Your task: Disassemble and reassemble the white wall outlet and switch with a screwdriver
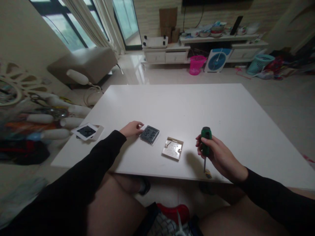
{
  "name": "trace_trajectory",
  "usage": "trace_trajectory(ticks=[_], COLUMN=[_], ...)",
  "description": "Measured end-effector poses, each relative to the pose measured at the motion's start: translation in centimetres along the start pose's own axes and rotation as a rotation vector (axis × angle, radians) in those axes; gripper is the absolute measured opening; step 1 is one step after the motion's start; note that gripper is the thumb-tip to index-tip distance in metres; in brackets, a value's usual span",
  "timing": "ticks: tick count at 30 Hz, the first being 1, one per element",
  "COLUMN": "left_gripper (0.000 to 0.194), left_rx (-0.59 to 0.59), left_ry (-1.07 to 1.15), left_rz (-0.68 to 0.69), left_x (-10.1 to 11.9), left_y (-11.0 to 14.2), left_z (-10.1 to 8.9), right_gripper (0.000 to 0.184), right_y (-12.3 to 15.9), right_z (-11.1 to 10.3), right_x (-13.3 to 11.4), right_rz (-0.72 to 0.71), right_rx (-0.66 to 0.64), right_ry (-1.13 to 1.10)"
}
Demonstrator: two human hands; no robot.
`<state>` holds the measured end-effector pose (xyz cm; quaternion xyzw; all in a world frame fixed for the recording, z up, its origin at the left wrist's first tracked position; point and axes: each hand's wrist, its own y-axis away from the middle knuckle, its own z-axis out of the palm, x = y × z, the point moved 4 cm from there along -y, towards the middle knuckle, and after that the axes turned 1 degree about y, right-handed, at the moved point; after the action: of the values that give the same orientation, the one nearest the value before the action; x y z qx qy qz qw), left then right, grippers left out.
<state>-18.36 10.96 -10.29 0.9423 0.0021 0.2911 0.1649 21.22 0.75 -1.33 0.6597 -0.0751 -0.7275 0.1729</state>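
Note:
My left hand is at the left edge of a dark grey square switch panel that lies on the white table, its fingers curled in against the edge. My right hand is wrapped round the green handle of a screwdriver, held upright with the shaft pointing down. Close to its tip, small yellowish pieces, too small to make out, lie by the table's front edge. Between my hands sits a shallow white square frame with a small screw-like piece inside.
At the left edge of the white table lies another white square plate with a dark centre. Bottles and clutter stand left of the table. Beyond it are a grey bench, a pink basket and a blue fan.

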Motion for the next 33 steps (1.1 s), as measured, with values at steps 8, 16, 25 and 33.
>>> trace_trajectory(ticks=[8, 16, 25, 33], left_gripper=[0.052, 0.062, 0.022, 0.013], left_rx=[-0.091, -0.168, 0.185, 0.085], left_ry=[-0.003, 0.000, -0.037, 0.027], left_rz=[0.025, 0.010, 0.304, 0.710], left_x=[0.3, -0.5, 4.9, 13.0], left_y=[0.7, 1.2, 3.8, 9.3], left_z=[0.1, -0.9, -1.8, 5.2], right_gripper=[0.041, 0.041, 0.043, 0.042], right_y=[0.0, 0.0, -0.2, -0.5], right_z=[-0.1, -0.1, -0.2, -0.4], right_x=[0.1, 0.1, -0.1, -0.6], right_rz=[-0.012, -0.003, 0.004, -0.006], right_rx=[-0.007, -0.006, 0.024, 0.039], right_ry=[0.018, 0.014, 0.021, 0.055])
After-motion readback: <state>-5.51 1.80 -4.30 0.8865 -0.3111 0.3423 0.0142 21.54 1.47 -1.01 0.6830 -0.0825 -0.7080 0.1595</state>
